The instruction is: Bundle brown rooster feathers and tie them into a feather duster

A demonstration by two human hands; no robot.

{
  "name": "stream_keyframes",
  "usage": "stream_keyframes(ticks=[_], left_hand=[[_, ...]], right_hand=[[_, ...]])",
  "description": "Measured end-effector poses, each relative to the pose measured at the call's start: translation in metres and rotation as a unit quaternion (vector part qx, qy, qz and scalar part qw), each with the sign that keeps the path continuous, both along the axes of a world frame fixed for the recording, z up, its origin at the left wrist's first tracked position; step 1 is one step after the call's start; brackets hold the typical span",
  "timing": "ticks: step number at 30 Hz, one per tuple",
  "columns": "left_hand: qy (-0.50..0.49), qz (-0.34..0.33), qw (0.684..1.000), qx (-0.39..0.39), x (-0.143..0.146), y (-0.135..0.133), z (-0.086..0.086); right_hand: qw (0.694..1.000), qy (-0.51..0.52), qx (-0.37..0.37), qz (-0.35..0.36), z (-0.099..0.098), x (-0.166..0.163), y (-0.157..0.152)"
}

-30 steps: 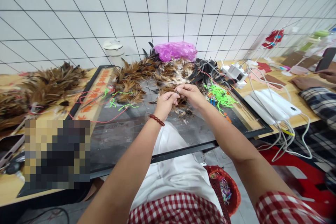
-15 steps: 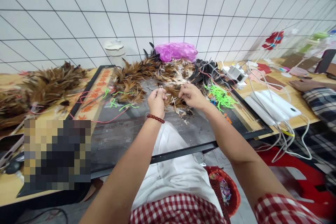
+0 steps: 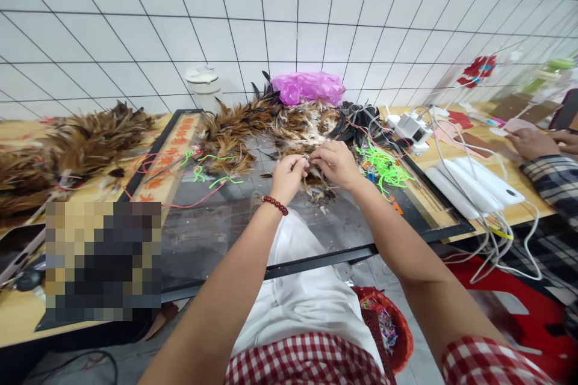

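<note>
My left hand (image 3: 288, 179), above a bracelet of dark red beads (image 3: 275, 205), is closed in a pinch over the glass-topped panel (image 3: 208, 234). Fingertip to fingertip with it, my right hand (image 3: 338, 163) pinches too. What sits between the fingers is too small to make out; it may be part of a feather. Behind and below both hands lies a pile of loose brown and white feathers (image 3: 298, 126). Bright green strings (image 3: 383, 168) lie to the right of my right hand.
Brown feather bundles (image 3: 97, 138) lie at left. A pink plastic bag (image 3: 307, 89) and a white lidded container (image 3: 202, 87) stand by the tiled wall. White power banks (image 3: 474, 186) with cables and a co-worker's hand (image 3: 533, 143) are at right. A red bin (image 3: 397, 331) stands below.
My two hands have come together; earlier they were apart, each pinched. The co-worker's hand at the right has risen from the table, and a second hand shows beside it.
</note>
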State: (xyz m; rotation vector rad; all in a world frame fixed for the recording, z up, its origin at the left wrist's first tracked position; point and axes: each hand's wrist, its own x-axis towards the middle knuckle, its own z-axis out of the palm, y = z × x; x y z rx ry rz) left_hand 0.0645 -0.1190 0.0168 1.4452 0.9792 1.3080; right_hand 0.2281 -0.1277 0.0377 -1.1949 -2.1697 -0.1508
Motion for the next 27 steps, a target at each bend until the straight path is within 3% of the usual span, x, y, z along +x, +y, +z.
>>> stream_keyframes(ticks=[4,7,11,16,23,27], left_hand=[[-0.02,0.015,0.999,-0.029,-0.001,0.001,-0.002],[-0.039,0.052,0.998,-0.009,-0.002,0.004,-0.004],[-0.037,0.135,0.99,0.029,-0.005,0.005,-0.001],[0.013,0.043,0.999,-0.009,-0.002,-0.004,0.004],[-0.026,-0.045,0.998,-0.022,0.002,-0.006,0.0],[-0.072,-0.024,0.996,-0.037,0.002,-0.001,-0.002]], right_hand=[[0.992,0.119,-0.025,0.017,-0.002,-0.004,0.0],[0.98,0.195,-0.049,0.013,-0.001,-0.004,0.0],[0.984,0.177,-0.037,0.002,0.004,-0.005,-0.003],[0.989,0.143,-0.017,0.036,0.009,-0.012,-0.01],[0.985,0.172,-0.011,0.005,0.007,-0.017,-0.014],[0.985,0.166,-0.019,-0.036,0.003,-0.01,-0.006]])
